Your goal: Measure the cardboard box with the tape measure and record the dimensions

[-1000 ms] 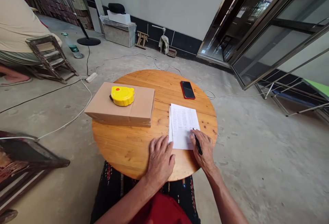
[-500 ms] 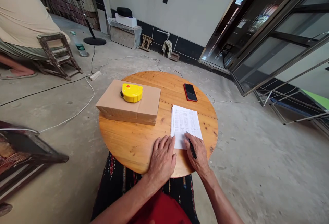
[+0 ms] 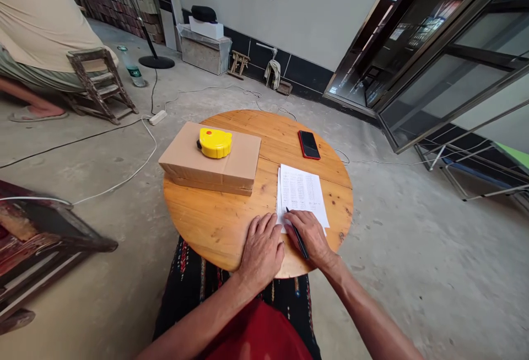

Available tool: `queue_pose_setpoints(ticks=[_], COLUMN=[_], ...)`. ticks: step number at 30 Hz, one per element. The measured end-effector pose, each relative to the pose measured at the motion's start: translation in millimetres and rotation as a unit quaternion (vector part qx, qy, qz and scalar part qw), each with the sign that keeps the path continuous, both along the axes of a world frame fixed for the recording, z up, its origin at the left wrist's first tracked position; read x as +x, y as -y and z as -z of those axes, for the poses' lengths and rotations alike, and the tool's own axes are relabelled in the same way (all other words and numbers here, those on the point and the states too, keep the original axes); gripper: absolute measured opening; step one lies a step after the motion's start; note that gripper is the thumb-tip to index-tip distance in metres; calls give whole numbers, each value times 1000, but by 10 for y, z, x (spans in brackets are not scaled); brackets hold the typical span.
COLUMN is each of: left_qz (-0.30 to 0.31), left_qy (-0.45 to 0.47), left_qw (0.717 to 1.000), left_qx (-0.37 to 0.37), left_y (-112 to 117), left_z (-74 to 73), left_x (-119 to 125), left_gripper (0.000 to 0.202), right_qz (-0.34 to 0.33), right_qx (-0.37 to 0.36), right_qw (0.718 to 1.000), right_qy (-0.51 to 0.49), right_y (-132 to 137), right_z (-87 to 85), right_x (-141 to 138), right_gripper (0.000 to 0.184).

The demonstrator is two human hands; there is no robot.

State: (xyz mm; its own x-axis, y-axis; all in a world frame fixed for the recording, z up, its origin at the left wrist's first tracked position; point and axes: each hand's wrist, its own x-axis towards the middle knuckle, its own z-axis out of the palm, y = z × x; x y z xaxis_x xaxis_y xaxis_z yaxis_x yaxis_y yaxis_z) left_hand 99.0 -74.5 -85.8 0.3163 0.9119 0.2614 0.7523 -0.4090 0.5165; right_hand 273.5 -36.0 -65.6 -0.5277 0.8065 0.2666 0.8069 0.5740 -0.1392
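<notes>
White sheets of paper (image 3: pixel 303 188) with rows of handwriting lie near the right side of a round wooden table (image 3: pixel 206 222). My right hand (image 3: pixel 308 235) grips a black pen (image 3: pixel 300 242), its tip on the lower left part of the top sheet. Flat on the tabletop, with fingers stretched out, my left hand (image 3: pixel 263 245) rests at the left lower edge of the paper. A cardboard box (image 3: pixel 206 175) stands at the table's left, and a yellow tape measure (image 3: pixel 215 143) sits on top of it.
A phone in a red case (image 3: pixel 308 144) lies beyond the paper. Left of the table are a small wooden chair (image 3: pixel 99 81), a seated person (image 3: pixel 37 18), a plastic bottle (image 3: pixel 133 69) and a power strip (image 3: pixel 157 117) with cables. A metal rack (image 3: pixel 454 172) stands right.
My right hand with the pen has moved left across the paper, toward my left hand. The view has shifted slightly. My left hand stays on the table.
</notes>
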Motion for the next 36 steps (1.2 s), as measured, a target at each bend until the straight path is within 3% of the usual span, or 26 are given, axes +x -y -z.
queue_pose_setpoints(ticks=[5,9,13,15,18,20,22,25,28,36], left_qz=[6,-3,-17,-27,-35,-33,-28,-23,-23,-45], left_qy=[4,45,179,274,399,436,442,430,402,259], left_qw=[1000,999,983,955,862,801,777,771,781,857], left_qx=[-2,-7,-38,-109,-311,-409,-447,-470,-477,-443], left_y=[12,20,-67,-167,-359,-482,-579,-662,-686,-714], left_z=[41,26,-95,-176,-251,-254,-237,-224,-242,-233], left_x=[3,-10,-61,-87,-97,-87,-77,-67,-50,25], left_gripper=[35,33,22,25,25,34,44,53,50,32], right_qz=[-54,-2,26,27,29,31,33,45,57,93], right_qx=[8,50,83,90,96,96,88,77,71,-21], right_qw=[997,998,992,990,988,986,985,982,976,928], right_qy=[54,-30,-93,-106,-121,-132,-145,-165,-200,-360], right_y=[-71,-88,-114,-128,-139,-136,-122,-93,-69,4], right_z=[-37,-29,-108,-148,-153,-126,-96,-58,-13,168], right_x=[-57,-30,-49,-85,-158,-208,-249,-280,-273,-202], right_gripper=[17,19,20,20,20,20,20,20,20,22])
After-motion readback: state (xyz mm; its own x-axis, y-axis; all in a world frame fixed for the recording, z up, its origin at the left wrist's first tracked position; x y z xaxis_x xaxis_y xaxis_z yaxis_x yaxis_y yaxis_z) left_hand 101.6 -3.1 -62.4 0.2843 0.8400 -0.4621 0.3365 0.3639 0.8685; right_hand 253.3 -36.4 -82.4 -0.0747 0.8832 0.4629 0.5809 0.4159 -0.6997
